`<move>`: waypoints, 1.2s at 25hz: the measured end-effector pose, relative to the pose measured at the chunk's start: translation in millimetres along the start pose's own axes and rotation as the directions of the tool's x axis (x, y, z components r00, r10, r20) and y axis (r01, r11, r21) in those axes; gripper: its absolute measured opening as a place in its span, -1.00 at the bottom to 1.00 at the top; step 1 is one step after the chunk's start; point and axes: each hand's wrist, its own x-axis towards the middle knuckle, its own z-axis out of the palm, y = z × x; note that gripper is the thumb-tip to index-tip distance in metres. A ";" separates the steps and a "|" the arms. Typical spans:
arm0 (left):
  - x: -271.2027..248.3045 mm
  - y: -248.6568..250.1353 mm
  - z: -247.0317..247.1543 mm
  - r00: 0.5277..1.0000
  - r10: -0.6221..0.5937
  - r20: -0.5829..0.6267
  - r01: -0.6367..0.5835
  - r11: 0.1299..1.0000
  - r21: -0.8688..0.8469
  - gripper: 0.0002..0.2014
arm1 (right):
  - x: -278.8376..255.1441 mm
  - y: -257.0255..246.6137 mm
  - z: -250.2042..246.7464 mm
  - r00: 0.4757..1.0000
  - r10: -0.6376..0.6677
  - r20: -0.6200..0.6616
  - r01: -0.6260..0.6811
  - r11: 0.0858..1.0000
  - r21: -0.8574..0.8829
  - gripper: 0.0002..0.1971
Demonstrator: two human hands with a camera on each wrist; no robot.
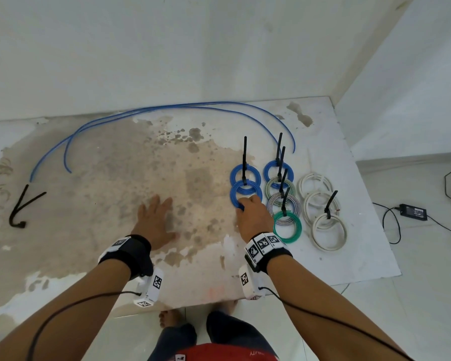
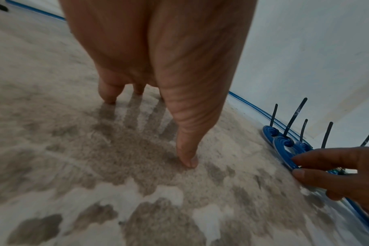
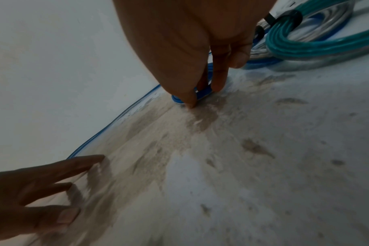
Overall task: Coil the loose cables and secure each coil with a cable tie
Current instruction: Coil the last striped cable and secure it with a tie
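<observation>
Right of centre in head view: right hand point(image 1: 251, 213) pinches near rim of tied blue coil point(image 1: 246, 196). Left hand point(image 1: 156, 220) flat, fingers spread on table point(image 1: 362, 230), holding nothing. Loose blue cables point(image 1: 167, 108) arc across upper frame, long axis left-right, near ends lower left, closer to left hand; spare cable ties point(image 1: 24, 207) far left.

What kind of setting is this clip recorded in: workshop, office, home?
Probably a bare room in a home or a makeshift workspace, not a fitted workshop: a worn, stained white table pushed into a corner of plain white walls, a pale tiled floor, and a power adapter lying on it.
</observation>
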 end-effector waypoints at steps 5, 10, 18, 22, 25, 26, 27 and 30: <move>-1.7 2.0 -0.2 1.000 -0.010 0.005 0.010 1.000 0.006 0.06 | 1.1 -0.1 1.0 1.000 0.001 0.001 -0.001 1.000 0.002 -0.66; -2.5 1.0 -1.0 0.999 -0.019 0.042 0.020 1.000 -0.007 0.06 | -2.4 -0.9 1.0 1.000 0.016 -0.019 -0.016 0.999 0.036 -0.65; -2.2 -24.6 -60.5 0.997 -0.045 -0.070 0.027 0.969 -0.247 -0.50 | 17.1 -94.5 0.2 0.949 -0.313 -0.027 0.312 0.926 0.211 -0.81; 41.1 -73.5 -116.1 0.977 -0.117 -0.178 0.060 0.952 -0.300 -0.60 | 73.1 -173.6 -7.7 0.896 -0.398 0.197 0.375 0.916 0.143 -0.81; 95.6 -111.2 -160.8 0.964 -0.145 -0.223 0.073 0.950 -0.302 -0.61 | 120.6 -224.8 -12.7 0.890 -0.386 0.242 0.367 0.923 0.119 -0.79; 112.5 -120.5 -172.9 0.961 -0.148 -0.234 0.075 0.952 -0.297 -0.61 | 135.5 -237.1 -14.6 0.904 -0.367 0.221 0.351 0.930 0.109 -0.78; 132.7 -129.7 -185.7 0.959 -0.142 -0.244 0.067 0.955 -0.290 -0.61 | 154.5 -248.4 -15.4 0.925 -0.337 0.174 0.325 0.941 0.095 -0.78; 188.4 -148.6 -211.8 0.936 -0.097 -0.338 0.021 0.975 -0.221 -0.60 | 206.4 -266.2 -24.0 0.981 -0.192 -0.001 0.192 0.981 0.026 -0.75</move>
